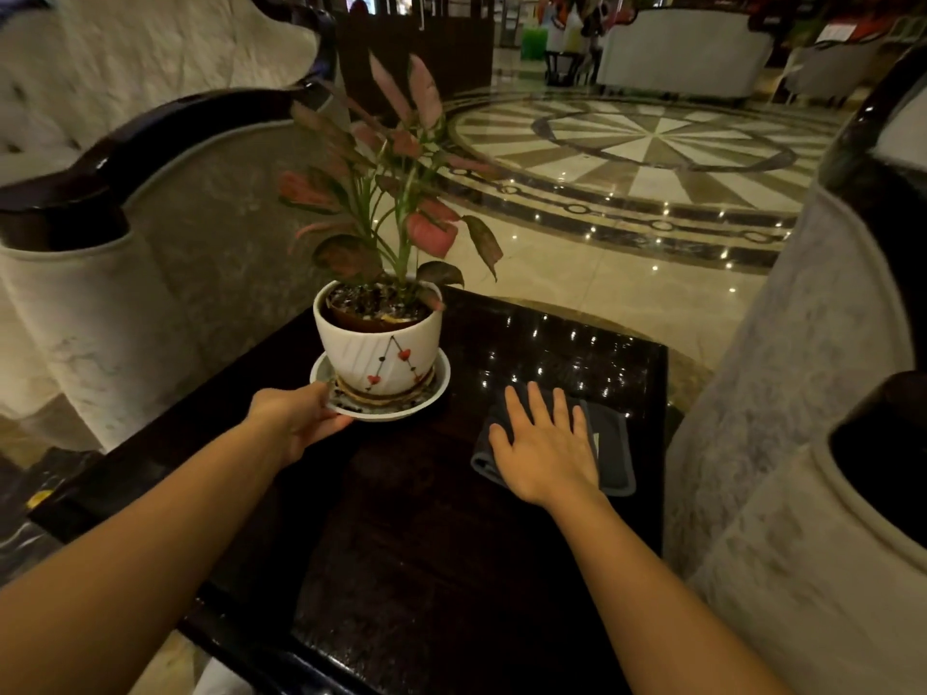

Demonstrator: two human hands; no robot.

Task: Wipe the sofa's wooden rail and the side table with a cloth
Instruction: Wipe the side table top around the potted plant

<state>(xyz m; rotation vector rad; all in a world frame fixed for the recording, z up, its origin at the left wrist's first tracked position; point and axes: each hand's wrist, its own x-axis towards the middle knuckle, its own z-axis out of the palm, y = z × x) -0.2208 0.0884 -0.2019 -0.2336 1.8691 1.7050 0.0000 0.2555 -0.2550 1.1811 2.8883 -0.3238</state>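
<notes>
Left hand (296, 418): fingers closed on the near-left rim of the saucer (426, 401), thumb on top.
Right hand (547, 448): flat, fingers spread wide, palm pressing down on the cloth (614, 453); gripping nothing.
Cloth: dark grey, folded, on the right part of the tabletop (411, 534), right of the saucer and apart from it.
Pot (381, 351): white with red hearts, upright on the saucer, holding a plant (396, 193) with pink-green leaves.
Tabletop: dark, glossy, reflecting ceiling lights.
Rail (150, 137): dark wood, curving along the pale sofa (85, 318) at left, beyond the tabletop.
</notes>
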